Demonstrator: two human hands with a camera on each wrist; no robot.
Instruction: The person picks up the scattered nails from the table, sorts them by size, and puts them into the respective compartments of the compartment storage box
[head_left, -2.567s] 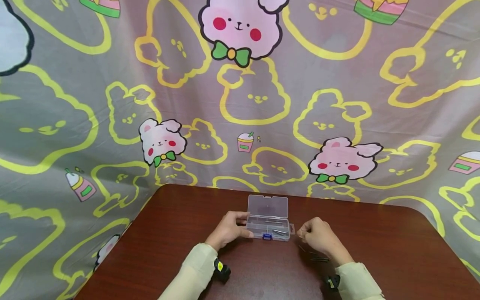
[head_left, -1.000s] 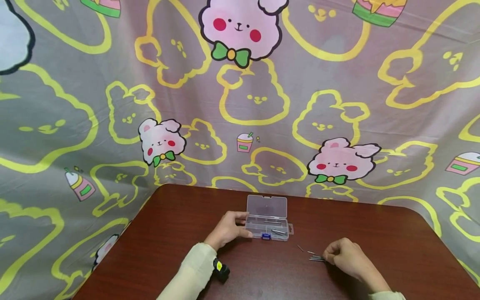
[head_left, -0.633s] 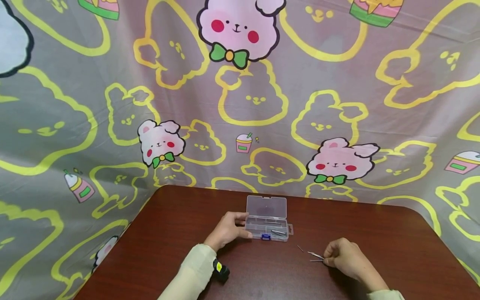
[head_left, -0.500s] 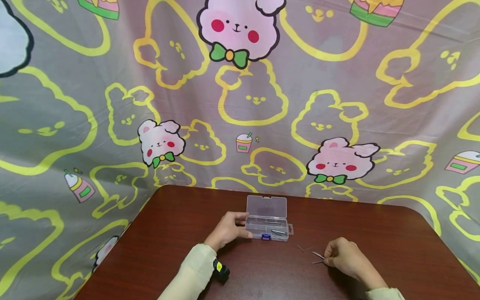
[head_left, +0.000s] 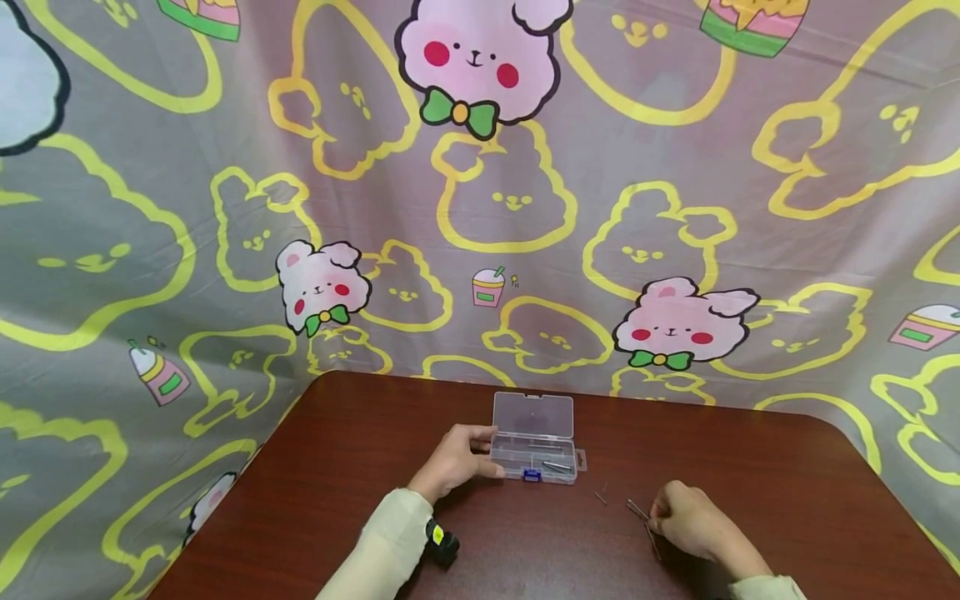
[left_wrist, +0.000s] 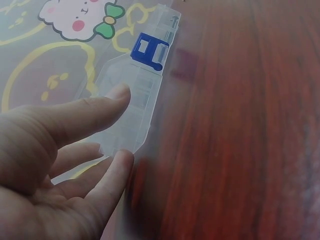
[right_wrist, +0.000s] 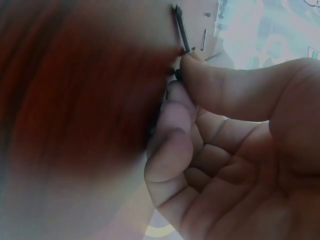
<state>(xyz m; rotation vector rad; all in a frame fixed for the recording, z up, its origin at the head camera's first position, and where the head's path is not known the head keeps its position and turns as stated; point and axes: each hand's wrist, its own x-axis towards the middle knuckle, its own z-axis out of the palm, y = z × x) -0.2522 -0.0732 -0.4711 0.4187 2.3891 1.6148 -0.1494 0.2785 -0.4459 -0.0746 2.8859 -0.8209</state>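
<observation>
My left hand [head_left: 453,457] holds the left end of a clear plastic compartment box [head_left: 512,457], thumb at the front and fingers behind. Its lid [head_left: 532,415] stands raised, and a blue latch [left_wrist: 150,50] sits on the front. Metal nails [head_left: 557,466] lie in the right front compartment. To the box's right, my right hand [head_left: 690,517] pinches at dark nails [head_left: 637,509] on the table with thumb and index fingertips. One nail [right_wrist: 183,30] sticks out past the thumb in the right wrist view; the fingers hide part of the bunch.
A thin loose nail [head_left: 601,497] lies between the box and my right hand. The brown wooden table [head_left: 375,417] meets a cartoon-print cloth [head_left: 405,208] at its back and sides. A hanging tab [head_left: 581,459] juts from the box's right end.
My right hand moved from beside the box down to the nails on the right. There the nails shifted under its fingertips, one swinging toward the near edge. My left hand stayed on the box.
</observation>
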